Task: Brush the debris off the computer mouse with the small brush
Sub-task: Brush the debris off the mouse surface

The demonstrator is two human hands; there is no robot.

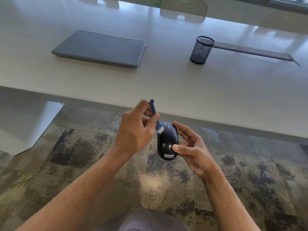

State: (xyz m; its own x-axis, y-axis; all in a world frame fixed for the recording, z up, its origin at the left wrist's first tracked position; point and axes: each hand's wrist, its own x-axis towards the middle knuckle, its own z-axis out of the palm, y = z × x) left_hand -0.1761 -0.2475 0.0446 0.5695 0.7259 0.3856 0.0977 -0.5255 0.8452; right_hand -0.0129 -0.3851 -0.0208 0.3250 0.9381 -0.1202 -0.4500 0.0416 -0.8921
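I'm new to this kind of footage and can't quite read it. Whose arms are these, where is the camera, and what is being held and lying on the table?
There is no machine here: one wide-angle camera sits on a person's head, looking forward and down, so the arms are that person's own. The left hand pinches a small blue brush, its white bristles touching the front of a black Lenovo computer mouse. The right hand holds that mouse in the air, over patterned carpet, in front of the table edge. On the pale table lie a closed grey Dell laptop and, to its right, a dark mesh pen cup.
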